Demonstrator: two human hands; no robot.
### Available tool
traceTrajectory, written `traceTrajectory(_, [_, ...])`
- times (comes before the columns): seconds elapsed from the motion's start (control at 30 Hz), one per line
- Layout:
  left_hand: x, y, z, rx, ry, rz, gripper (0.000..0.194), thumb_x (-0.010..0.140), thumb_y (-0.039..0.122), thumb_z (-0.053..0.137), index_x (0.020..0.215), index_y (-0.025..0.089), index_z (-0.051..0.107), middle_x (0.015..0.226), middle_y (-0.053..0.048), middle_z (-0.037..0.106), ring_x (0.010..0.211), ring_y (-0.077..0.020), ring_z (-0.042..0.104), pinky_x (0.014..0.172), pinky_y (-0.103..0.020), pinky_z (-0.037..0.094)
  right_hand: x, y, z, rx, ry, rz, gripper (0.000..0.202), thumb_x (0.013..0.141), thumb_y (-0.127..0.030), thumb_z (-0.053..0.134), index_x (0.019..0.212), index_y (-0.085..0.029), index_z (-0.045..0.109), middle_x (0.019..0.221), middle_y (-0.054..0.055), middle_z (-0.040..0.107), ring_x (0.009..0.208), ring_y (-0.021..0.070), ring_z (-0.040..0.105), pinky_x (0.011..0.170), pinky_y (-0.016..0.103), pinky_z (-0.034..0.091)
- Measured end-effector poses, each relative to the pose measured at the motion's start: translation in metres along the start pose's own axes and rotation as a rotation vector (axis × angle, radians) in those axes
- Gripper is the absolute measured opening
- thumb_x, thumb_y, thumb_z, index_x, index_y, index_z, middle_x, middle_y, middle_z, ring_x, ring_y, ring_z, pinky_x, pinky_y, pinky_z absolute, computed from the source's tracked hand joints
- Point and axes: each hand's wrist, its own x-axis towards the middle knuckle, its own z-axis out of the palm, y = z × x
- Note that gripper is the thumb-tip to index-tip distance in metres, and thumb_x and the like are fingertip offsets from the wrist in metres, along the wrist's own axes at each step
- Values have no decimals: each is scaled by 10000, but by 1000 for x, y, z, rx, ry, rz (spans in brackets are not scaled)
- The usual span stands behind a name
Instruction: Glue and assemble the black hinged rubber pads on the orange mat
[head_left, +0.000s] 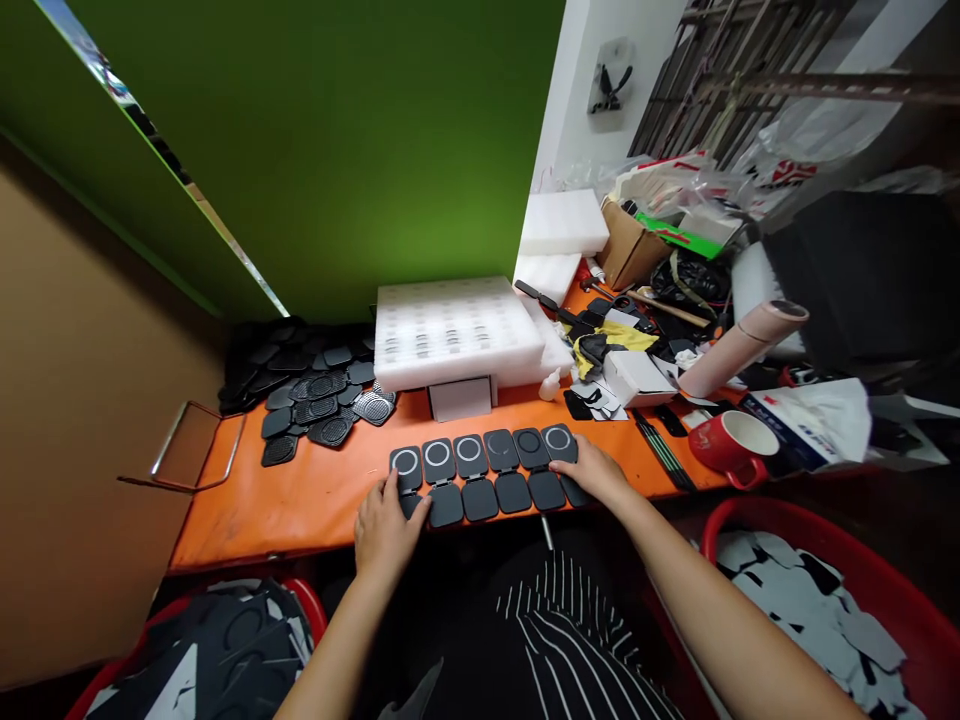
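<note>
A row of several hinged black square pads [470, 455] lies unfolded near the front edge of the orange bench. Their upper halves bear ring marks, most of them white and some dark; their lower halves are plain. My left hand [386, 527] rests at the row's left end, thumb and fingers apart, touching the leftmost pads. At the opposite end my right hand [592, 470] lies with stretched fingers on the rightmost pad [558, 441], partly covering its lower half. Behind the row stands a white foam block [457, 330] with slots, and a small pale box [460, 398] sits against its front.
Black textured pieces [319, 400] are piled at the left by the green panel [337, 150]. Rightward are a dropper bottle [550, 385], a red mug [731, 447], a pink flask [742, 348] and clutter. Red tubs [847, 530] of scraps flank my lap. A metal frame [180, 455] juts out left.
</note>
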Motion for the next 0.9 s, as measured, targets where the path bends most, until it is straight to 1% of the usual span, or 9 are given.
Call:
traceTrajectory(0.2, [20, 11, -7, -73, -126, -30, 831, 767, 464, 589, 1428, 128, 214, 1258, -213, 466, 1134, -331, 506, 854, -405, 437, 3, 14, 4, 130, 32, 45, 643, 725, -418, 649, 1267, -139, 445, 1177, 146, 607, 1061, 292, 576, 820, 343, 443])
traceTrajectory(0.33, [32, 7, -11, -186, -203, -88, 921, 715, 386, 670, 1431, 85, 175, 1258, -240, 511, 1172, -353, 494, 858, -393, 432, 10, 26, 7, 321, 37, 92, 349, 771, -372, 576, 1045, -156, 575, 1009, 109, 674, 930, 246, 630, 758, 308, 459])
traceTrajectory(0.4, [36, 2, -12, -348, -196, -134, 820, 673, 322, 707, 1373, 122, 328, 1225, -200, 566, 1157, -347, 513, 866, -383, 430, 14, 31, 7, 468, 8, 110, 231, 766, -367, 560, 866, -163, 596, 883, 92, 688, 819, 224, 646, 687, 288, 470])
traceTrajectory(0.47, [40, -6, -13, -530, -182, -215, 571, 652, 283, 714, 1178, 147, 542, 1130, -159, 634, 1087, -341, 563, 841, -374, 447, 16, 36, 5, 636, -28, 131, 221, 744, -389, 564, 748, -168, 575, 763, 71, 679, 707, 201, 637, 622, 274, 471])
traceTrajectory(0.53, [43, -14, -13, -663, -185, -287, 335, 665, 277, 695, 965, 148, 625, 996, -129, 684, 981, -320, 617, 771, -351, 481, 16, 40, 2, 771, -41, 147, 272, 708, -442, 584, 686, -173, 555, 655, 40, 646, 607, 177, 603, 563, 262, 458])
traceTrajectory(0.6, [43, -21, -13, -752, -199, -335, 236, 706, 299, 659, 884, 147, 624, 889, -99, 701, 859, -276, 654, 676, -311, 508, 14, 42, -3, 844, -15, 140, 345, 652, -510, 622, 657, -173, 547, 590, 13, 608, 546, 155, 564, 517, 249, 433])
traceTrajectory(0.7, [38, -26, -15, -924, -221, -403, 235, 778, 340, 595, 904, 142, 606, 800, -67, 698, 687, -205, 662, 576, -270, 515, 8, 42, -15, 881, 50, 100, 459, 585, -609, 656, 691, -175, 553, 539, -10, 570, 485, 132, 518, 457, 229, 392])
traceTrajectory(0.8, [31, -22, -21, -1092, -229, -461, 274, 852, 357, 505, 1022, 152, 571, 815, -65, 690, 617, -168, 650, 549, -274, 523, -2, 35, -30, 922, 17, 71, 545, 616, -702, 601, 791, -189, 538, 502, -15, 555, 428, 130, 500, 415, 223, 379])
traceTrajectory(0.9, [24, -10, -26, -1424, -240, -552, 265, 886, 307, 460, 1111, 178, 518, 839, -61, 687, 616, -159, 655, 566, -292, 540, -14, 17, -39, 965, 0, 10, 592, 692, -772, 447, 800, -197, 533, 627, 41, 614, 549, 172, 586, 506, 272, 475])
